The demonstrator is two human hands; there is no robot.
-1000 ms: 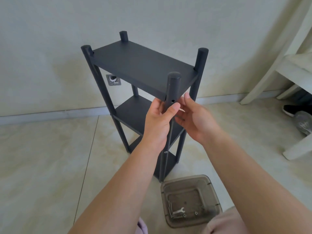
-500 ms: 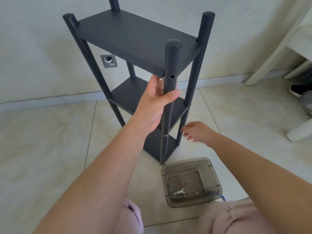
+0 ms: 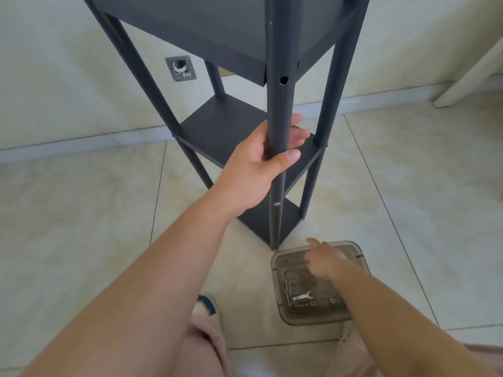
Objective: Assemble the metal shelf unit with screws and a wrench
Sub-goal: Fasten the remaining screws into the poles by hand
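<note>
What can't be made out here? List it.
Head view only:
- Shelf top: cut off by the upper edge.
- Right hand: motion-blurred; fingers unclear.
- Small parts beside the wrench in the box: too small to identify.
- Post behind the left hand: hidden by fingers.

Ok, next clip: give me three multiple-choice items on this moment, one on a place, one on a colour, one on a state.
1. Where does the small wrench lie?
A. On the middle shelf
B. In the clear plastic tray on the floor
C. In the right hand

2. What colour is the shelf unit?
A. Dark grey
B. White
C. Red

3. What is the left hand doing?
A. Hanging idle
B. Resting flat on the floor
C. Gripping the front post

Answers: 1 B, the wrench shows through the tray beside the loose hardware. 2 A, posts and shelves are all dark grey. 3 C, fingers and thumb wrap round the post, while the right hand reaches over the tray.
</note>
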